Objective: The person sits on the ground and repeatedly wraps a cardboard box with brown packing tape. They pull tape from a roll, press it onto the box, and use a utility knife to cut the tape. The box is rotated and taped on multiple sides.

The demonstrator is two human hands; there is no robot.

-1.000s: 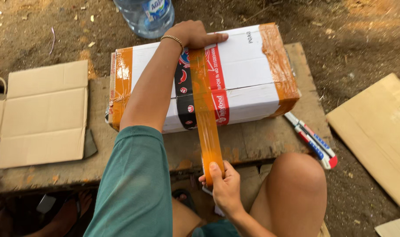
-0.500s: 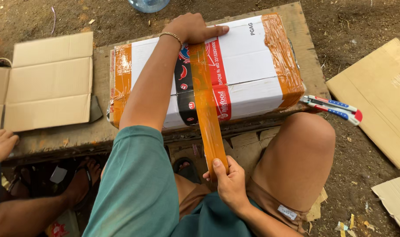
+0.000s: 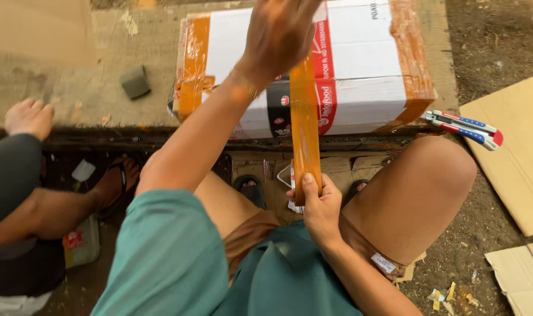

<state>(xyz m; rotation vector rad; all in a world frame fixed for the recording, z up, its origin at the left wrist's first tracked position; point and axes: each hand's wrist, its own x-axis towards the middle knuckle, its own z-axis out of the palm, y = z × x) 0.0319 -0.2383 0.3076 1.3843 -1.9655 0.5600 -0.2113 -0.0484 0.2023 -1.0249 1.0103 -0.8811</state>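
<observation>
While the right hand [image 3: 319,205] pinches the brown tape strip [image 3: 305,129] at its near end, the left hand [image 3: 278,35], blurred, seemingly presses it flat onto the carton [image 3: 360,76] beyond.

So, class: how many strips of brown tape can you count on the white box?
3. One wraps the box's left end, one wraps its right end, and one runs down the middle to the right hand. More may be hidden under the left hand.
</observation>
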